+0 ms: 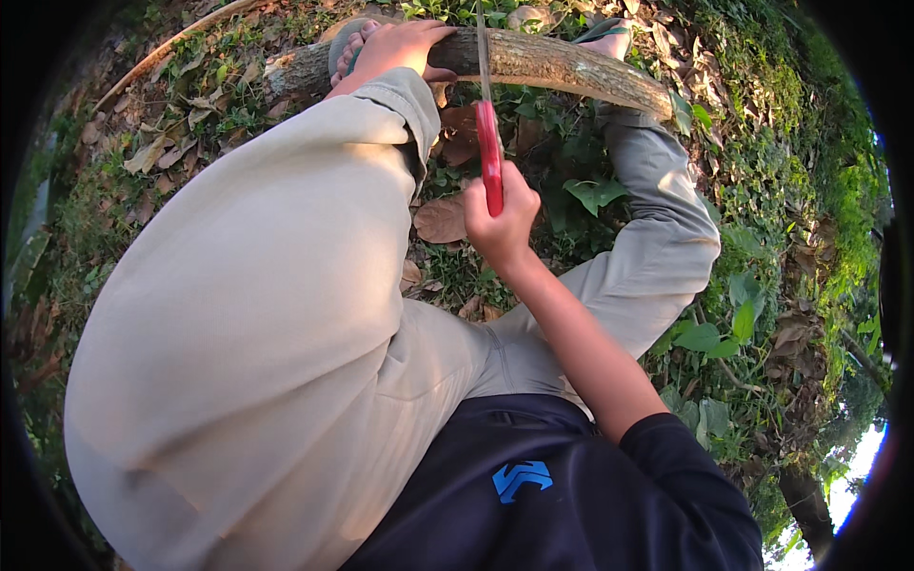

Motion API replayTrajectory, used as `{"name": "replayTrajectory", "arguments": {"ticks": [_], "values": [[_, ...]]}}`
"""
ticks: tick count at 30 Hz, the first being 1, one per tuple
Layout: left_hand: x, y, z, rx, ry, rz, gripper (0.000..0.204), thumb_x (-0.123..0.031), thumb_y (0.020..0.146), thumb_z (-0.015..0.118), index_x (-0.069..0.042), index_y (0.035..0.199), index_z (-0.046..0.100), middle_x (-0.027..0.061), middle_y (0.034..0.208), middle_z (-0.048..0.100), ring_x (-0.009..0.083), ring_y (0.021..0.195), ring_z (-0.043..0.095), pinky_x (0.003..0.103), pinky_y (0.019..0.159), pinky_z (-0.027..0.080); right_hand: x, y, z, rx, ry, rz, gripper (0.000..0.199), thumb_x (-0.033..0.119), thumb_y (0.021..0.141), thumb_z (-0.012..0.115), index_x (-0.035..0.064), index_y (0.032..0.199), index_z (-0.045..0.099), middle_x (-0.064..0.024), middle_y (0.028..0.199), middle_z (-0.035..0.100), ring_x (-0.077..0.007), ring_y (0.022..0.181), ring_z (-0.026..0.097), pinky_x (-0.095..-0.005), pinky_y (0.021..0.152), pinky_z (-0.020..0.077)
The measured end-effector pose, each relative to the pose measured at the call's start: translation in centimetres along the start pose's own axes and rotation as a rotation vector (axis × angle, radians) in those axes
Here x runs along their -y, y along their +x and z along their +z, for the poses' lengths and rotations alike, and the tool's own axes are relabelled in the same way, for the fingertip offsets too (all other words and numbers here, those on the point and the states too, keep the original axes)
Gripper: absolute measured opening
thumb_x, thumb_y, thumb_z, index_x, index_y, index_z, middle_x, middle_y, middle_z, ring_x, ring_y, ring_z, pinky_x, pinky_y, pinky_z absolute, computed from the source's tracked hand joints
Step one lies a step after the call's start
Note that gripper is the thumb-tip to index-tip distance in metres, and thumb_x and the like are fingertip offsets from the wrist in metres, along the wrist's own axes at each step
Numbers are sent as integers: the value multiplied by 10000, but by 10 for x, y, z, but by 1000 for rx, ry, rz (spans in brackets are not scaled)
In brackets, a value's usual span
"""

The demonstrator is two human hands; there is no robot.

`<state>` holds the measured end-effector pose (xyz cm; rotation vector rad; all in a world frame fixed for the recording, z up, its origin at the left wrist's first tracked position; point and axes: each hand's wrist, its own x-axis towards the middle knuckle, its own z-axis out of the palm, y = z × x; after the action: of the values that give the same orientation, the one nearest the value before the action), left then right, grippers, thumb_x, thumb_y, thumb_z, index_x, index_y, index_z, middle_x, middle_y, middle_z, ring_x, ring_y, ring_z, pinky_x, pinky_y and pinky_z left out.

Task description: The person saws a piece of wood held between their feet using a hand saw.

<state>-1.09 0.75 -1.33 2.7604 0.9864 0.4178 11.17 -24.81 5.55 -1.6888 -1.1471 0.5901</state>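
A rough-barked log [562,65] lies across the far ground. My left hand [405,48] grips it left of the middle, fingers over the top and thumb on the near side. My right hand [503,217] is closed around the red handle of a hand saw [489,152]. The saw's narrow blade [483,59] points away from me and crosses the log just right of my left hand. How deep the blade sits in the wood cannot be made out.
My left foot [350,49] is at the log beside my left hand; my right foot [612,40] in a flip-flop is beyond its right part. Dry leaves [441,220] and low green plants [705,338] cover the ground. A thin stick [171,48] lies at the far left.
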Motion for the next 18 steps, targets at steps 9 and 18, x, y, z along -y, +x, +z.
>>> {"name": "replayTrajectory", "arguments": {"ticks": [9, 18], "values": [[-8, 10, 12, 135, -39, -45, 798, -515, 782, 832, -179, 1459, 578, 84, 1488, 588, 278, 1314, 604, 440, 1117, 470, -17, 14, 11, -144, 239, 191, 159, 84, 880, 626, -2, 767, 554, -10, 607, 472, -69, 603, 459, -292, 543, 385], [-25, 20, 7, 179, -8, -102, 792, -549, 802, 803, -227, 1484, 562, 12, 1511, 570, 274, 1293, 614, 445, 1085, 478, -26, 70, 32, -249, 155, 95, 192, 88, 859, 621, -3, 724, 520, -61, 570, 491, -126, 526, 444, -333, 508, 376]]}}
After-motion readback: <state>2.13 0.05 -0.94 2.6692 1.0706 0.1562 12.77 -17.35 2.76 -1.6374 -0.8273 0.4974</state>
